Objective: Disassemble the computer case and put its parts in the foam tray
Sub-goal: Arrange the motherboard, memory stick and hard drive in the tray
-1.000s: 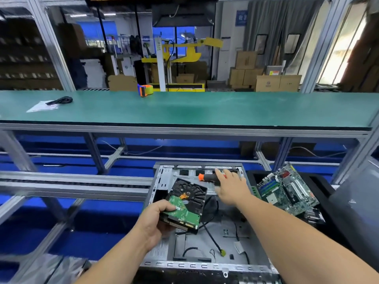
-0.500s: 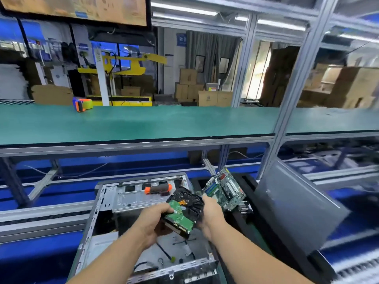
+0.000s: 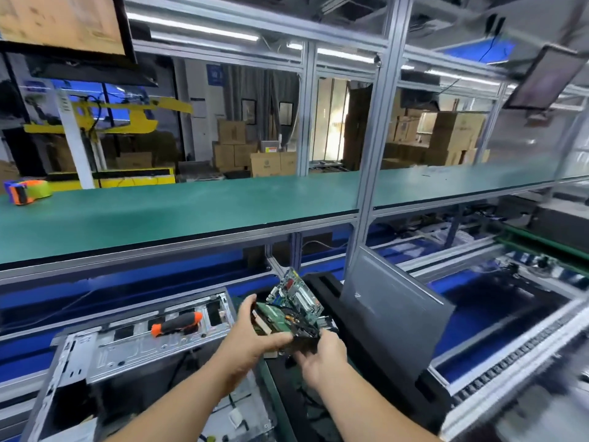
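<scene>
I had carried the hard drive point(image 3: 283, 323) right, out of the computer case point(image 3: 137, 346), both my left hand point(image 3: 251, 339) and right hand point(image 3: 322, 355) clamped on it above the foam tray point(image 3: 322, 282), near the motherboard point(image 3: 294, 295); setting it down seemed next.

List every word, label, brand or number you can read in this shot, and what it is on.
None can be read.
Blue sign on the far wall: white marks, blurred.
Cardboard boxes: round logo, too small.
Yellow-and-red sticker above the boxes: too small.
Hanging screen top left: blurred.
Drive in both hands, motherboard: markings illegible.
</scene>
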